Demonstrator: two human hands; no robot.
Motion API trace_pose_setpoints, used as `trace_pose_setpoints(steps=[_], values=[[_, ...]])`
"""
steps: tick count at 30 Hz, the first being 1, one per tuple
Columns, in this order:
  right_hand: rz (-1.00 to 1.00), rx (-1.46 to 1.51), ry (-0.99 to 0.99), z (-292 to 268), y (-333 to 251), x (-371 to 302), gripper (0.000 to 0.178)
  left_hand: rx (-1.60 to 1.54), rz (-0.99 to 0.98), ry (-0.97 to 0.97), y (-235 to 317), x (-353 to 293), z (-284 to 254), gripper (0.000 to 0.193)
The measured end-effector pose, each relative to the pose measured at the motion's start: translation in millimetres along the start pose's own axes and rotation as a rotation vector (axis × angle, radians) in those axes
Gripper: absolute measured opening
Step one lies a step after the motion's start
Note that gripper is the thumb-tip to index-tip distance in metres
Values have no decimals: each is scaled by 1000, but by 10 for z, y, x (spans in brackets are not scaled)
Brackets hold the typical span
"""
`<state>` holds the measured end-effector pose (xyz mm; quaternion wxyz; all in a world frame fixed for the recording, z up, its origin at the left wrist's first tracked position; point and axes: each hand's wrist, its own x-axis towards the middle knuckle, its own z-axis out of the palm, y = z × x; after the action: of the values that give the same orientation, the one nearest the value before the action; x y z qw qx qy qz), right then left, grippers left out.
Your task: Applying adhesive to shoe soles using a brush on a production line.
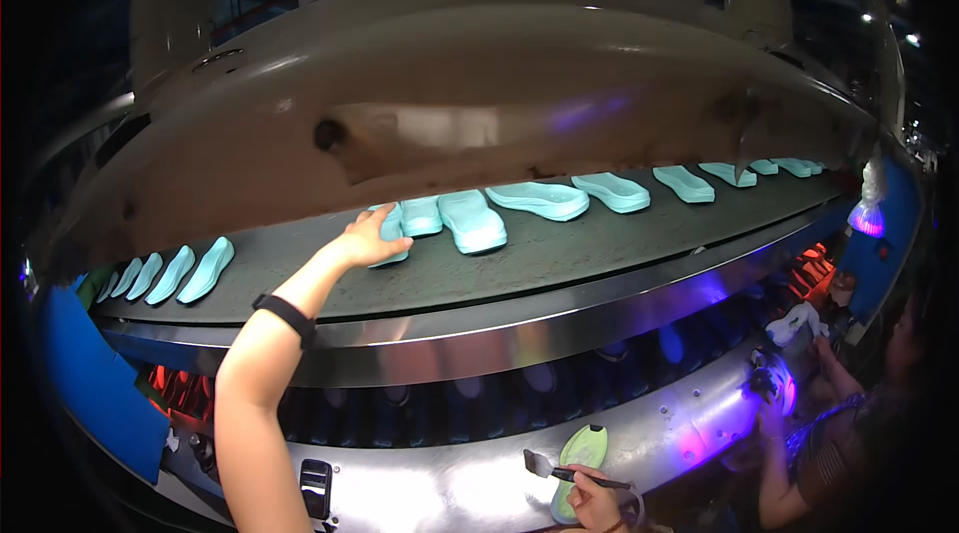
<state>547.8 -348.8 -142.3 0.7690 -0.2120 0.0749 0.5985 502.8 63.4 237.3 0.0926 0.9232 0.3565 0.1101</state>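
Observation:
My left hand (372, 240), with a dark band on its wrist, reaches over the conveyor belt (559, 248). Its fingers and thumb grip the edges of a pale turquoise shoe sole (392, 227), partly hidden by the hand. Right beside that one lie two more soles, the closer a turquoise sole (422, 216) and then a wider sole (474, 221). Low in the picture, my right hand (595, 505) is closed round the black handle of a flat paintbrush (539, 464). The brush crosses over a green shoe sole (584, 447) on the metal ledge, partly covered by my hand.
A large brown machine hood (499, 63) overhangs the belt. More soles (208, 270) lie at the left and others farther right. Below, a dark lower level holds several shoes. A black rectangular device (316, 489) sits on the ledge (430, 478). Another person's hands (774, 418) work at the right.

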Motion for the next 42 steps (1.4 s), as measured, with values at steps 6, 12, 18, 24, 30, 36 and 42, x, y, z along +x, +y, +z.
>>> trace_pose_setpoints(steps=[6,12,18,24,30,36,42], values=[[-213,-249,295,21,16,-5,20,142,-70,-201,2,315,205,82],[-95,-156,261,-52,-15,10,19,133,23,-304,302,91,117,65],[-147,-283,245,125,-71,-26,22,76,244,-245,646,150,287,60],[-154,-241,182,129,-163,-53,28,-116,432,-214,875,-177,214,39],[-474,-235,180,557,-281,-264,24,-181,383,-80,456,-1049,5,18],[-562,-400,192,700,-308,-289,23,-1518,192,960,79,-2014,721,24],[-660,-478,47,902,-354,-353,20,-1837,82,-10,-510,-2583,1316,58]])
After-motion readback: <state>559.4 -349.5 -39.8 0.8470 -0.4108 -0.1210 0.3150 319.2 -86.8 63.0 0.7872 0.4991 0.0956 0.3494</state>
